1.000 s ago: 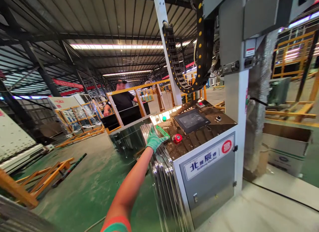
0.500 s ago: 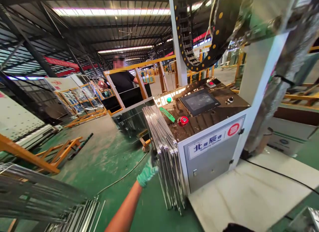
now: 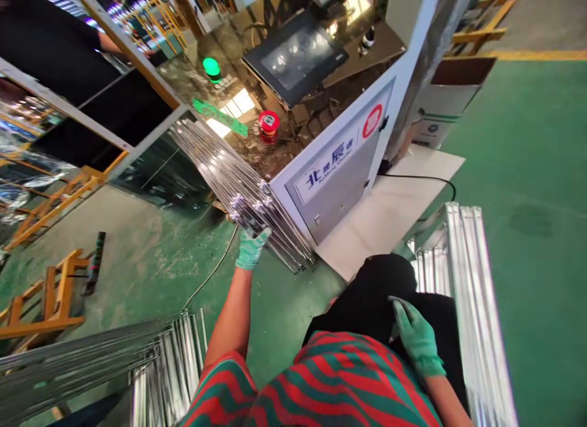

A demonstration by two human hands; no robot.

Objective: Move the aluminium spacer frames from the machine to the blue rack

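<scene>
- Nearest to us, our right hand (image 3: 416, 338) in its green glove rests flat on our dark trouser leg (image 3: 367, 298), fingers loosely together and holding nothing.
- Just beside that knee, on the right, a bundle of shiny aluminium spacer bars (image 3: 468, 286) lies along the green floor (image 3: 527, 200); we judge these already sorted, since no hand is on them.
- At lower left another heap of silvery bars (image 3: 137, 360) lies across the floor, well apart from either hand.
- Further out, our left hand (image 3: 251, 248) reaches to the stack of bent spacer frames (image 3: 238, 173) leaning against the machine cabinet (image 3: 334, 170). The gloved fingers curl around the lower corner of the outermost frames, thumb up against the metal; how many frames the grip takes we cannot tell.
- The stack stands upright against the cabinet, so we judge the lift not yet made and most of the handling left.
- Beyond, the console top carries a red stop button (image 3: 268, 122), a green button (image 3: 211, 66) and a dark touch screen (image 3: 296, 54).
- Farthest, at upper left, a co-worker's arm (image 3: 114, 44) shows behind an orange rack.
</scene>
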